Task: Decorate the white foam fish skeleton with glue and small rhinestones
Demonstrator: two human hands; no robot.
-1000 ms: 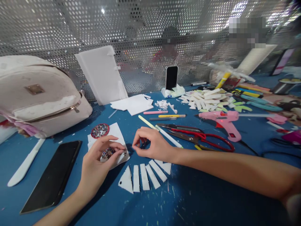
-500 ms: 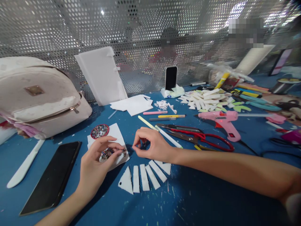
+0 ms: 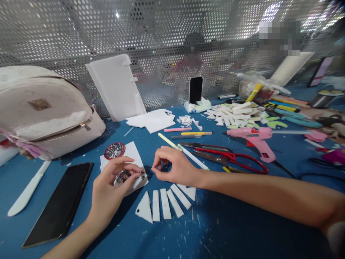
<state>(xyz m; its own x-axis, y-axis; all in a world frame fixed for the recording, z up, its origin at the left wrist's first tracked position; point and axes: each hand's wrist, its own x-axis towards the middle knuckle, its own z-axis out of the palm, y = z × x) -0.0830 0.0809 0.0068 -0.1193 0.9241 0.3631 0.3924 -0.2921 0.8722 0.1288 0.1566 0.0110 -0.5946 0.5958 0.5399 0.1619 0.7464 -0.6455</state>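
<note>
My left hand (image 3: 114,180) hovers over a white sheet (image 3: 134,153), thumb and forefinger pinched at a small dark speck by their tips, too small to name. Beneath its fingers lies a heap of tiny multicoloured beads or sequins (image 3: 123,175), partly hidden. A red-rimmed round dish (image 3: 114,150) of similar bits rests at the sheet's far edge. To the right, my right hand (image 3: 172,165) is closed in a pinch; whatever it holds does not show. In front of both hands, several white foam strips (image 3: 165,204) and a pointed foam piece with a dark hole (image 3: 145,207) form a curved row.
A dark phone (image 3: 58,205) and white knife (image 3: 29,190) lie left, before a pale backpack (image 3: 54,108). Right are red-handled scissors (image 3: 234,156), a pink glue gun (image 3: 258,138) and pens (image 3: 196,133). Foam offcuts (image 3: 239,113) and an upright phone (image 3: 196,90) stand behind.
</note>
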